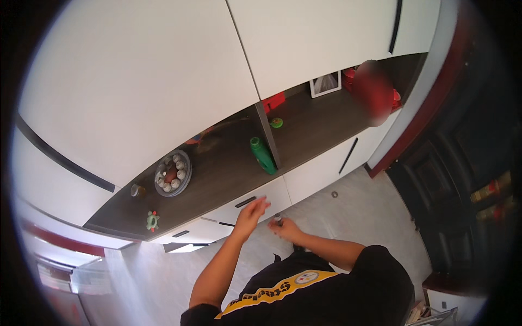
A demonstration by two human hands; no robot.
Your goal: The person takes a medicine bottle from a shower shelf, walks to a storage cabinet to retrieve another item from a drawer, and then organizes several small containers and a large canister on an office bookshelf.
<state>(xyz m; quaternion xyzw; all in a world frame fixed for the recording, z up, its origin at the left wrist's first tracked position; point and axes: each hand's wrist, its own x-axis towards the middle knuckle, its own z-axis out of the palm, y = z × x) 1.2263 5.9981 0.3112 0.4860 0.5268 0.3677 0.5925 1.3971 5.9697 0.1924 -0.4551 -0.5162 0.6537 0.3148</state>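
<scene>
My left hand (252,215) is raised in front of the white drawer fronts, its fingers stretched out and slightly apart, with nothing visible in them. To its right and lower, my right hand (289,230) is closed around a small grey-dark cylinder (278,219), whose exact kind is too small to make out. The two hands are apart from each other. Beyond them a green plastic bottle (263,156) with a green cap stands on the dark shelf (223,168), close to the upright divider; neither hand touches it.
The shelf also carries a bowl (188,179) of round pale items, a small jar (137,190), a green ring-shaped toy (153,220), a round green item (277,123) and a picture frame (325,85). White cabinet doors (147,81) overhang it. A dark door (457,190) stands at right.
</scene>
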